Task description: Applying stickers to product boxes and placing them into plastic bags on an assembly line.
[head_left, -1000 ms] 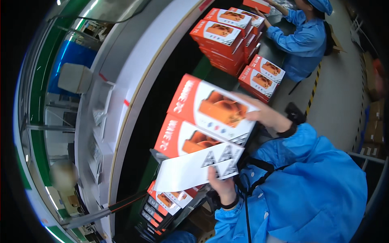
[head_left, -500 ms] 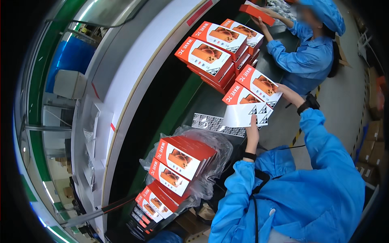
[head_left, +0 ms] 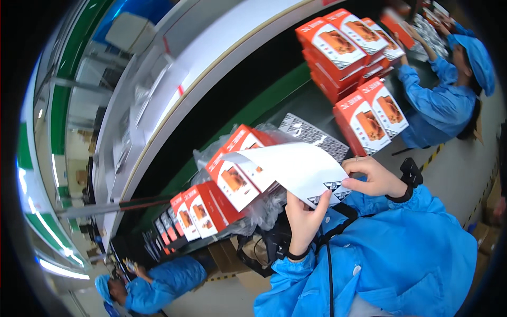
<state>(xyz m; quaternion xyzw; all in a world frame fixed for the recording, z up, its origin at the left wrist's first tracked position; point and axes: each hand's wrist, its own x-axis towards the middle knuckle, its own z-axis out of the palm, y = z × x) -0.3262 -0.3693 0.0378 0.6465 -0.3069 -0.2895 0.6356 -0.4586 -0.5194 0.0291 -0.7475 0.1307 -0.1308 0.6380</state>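
A white paper sheet [head_left: 288, 166] with small black diagrams along one edge curves in front of me. My left hand [head_left: 305, 216] pinches its lower edge from below and my right hand [head_left: 372, 177] grips its right edge. Behind the sheet stand two red-and-white boxes [head_left: 235, 169] on crinkled clear plastic wrap [head_left: 264, 211]. Another printed sheet [head_left: 311, 136] lies flat on the dark belt past them. Both sleeves are blue.
More red-and-white boxes are stacked at the upper right [head_left: 343, 47], and two stand on end [head_left: 369, 116]. A row of boxes [head_left: 193, 211] runs at the lower left. One person in blue works at the upper right [head_left: 443, 100], another at the bottom left [head_left: 153, 280].
A second ago my hands held a red-and-white box with the sheet. The box went onto the stand at the right, and now both hands hold only the white sheet.
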